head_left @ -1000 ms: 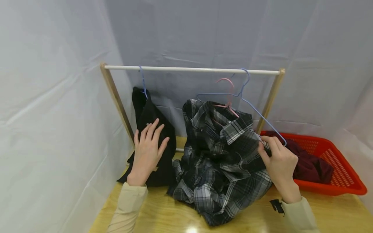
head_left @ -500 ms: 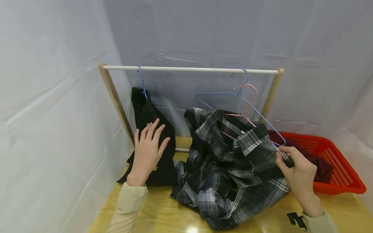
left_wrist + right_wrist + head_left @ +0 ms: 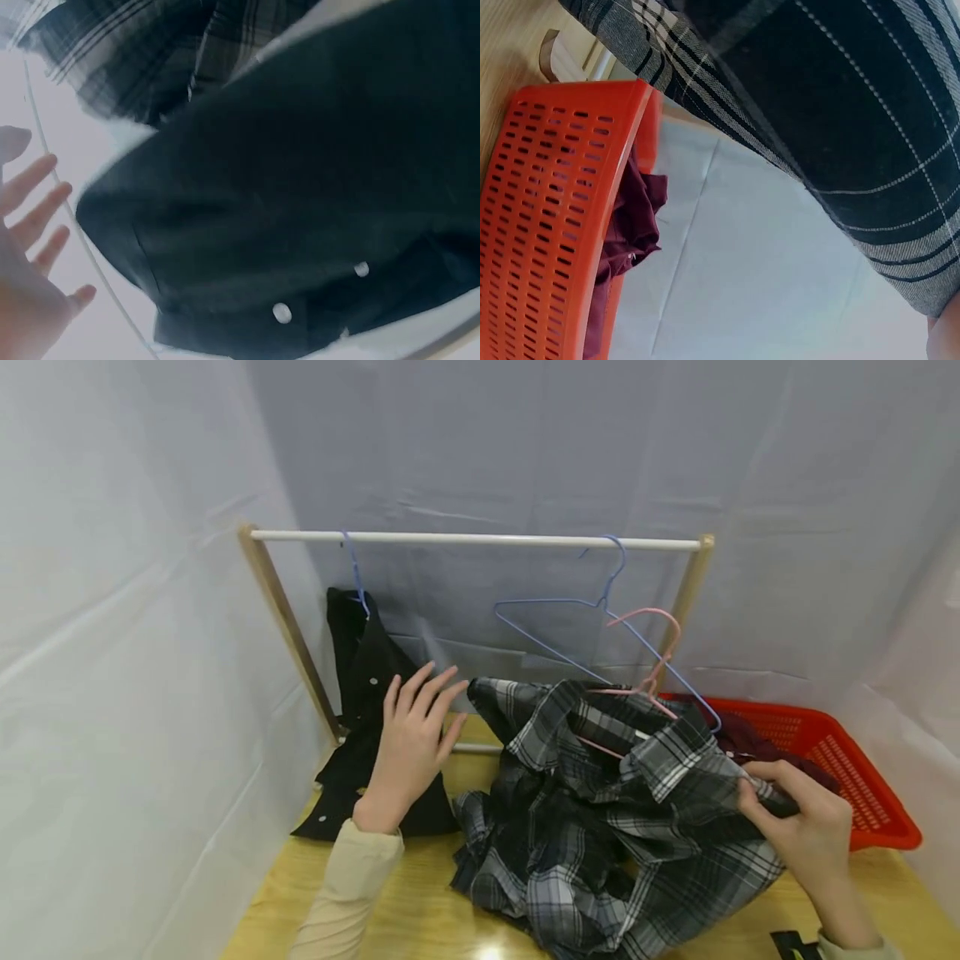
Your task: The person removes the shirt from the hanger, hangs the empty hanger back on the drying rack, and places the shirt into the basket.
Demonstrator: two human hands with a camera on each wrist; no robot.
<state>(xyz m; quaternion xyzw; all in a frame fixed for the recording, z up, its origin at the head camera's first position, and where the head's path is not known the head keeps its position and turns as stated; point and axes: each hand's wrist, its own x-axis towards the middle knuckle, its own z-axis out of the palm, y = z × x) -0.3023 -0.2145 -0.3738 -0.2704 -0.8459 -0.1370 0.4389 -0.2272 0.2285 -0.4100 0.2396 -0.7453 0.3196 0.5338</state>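
Note:
A black and grey plaid shirt (image 3: 570, 827) with a pink hanger (image 3: 663, 643) inside its collar is bunched over the table. My right hand (image 3: 798, 818) pinches the shirt's right shoulder; in the right wrist view the plaid cloth (image 3: 840, 105) hangs across the picture. With fingers spread, my left hand (image 3: 412, 735) is in front of a black shirt (image 3: 360, 652), just left of the plaid shirt's other shoulder. White buttons show on the black shirt (image 3: 262, 210) in the left wrist view, where the left hand (image 3: 34, 255) holds nothing.
A white rail (image 3: 465, 537) on wooden posts carries the black shirt's blue hanger (image 3: 354, 568) and a bare blue hanger (image 3: 551, 602) behind the plaid shirt. At the right, a red basket (image 3: 877, 793) holds dark red cloth (image 3: 750, 747). White sheeting (image 3: 112, 652) encloses the wooden table.
My right hand has drawn the plaid shirt and pink hanger right and lower, toward me. My left hand has moved off the black shirt, rightward toward the plaid shirt's shoulder.

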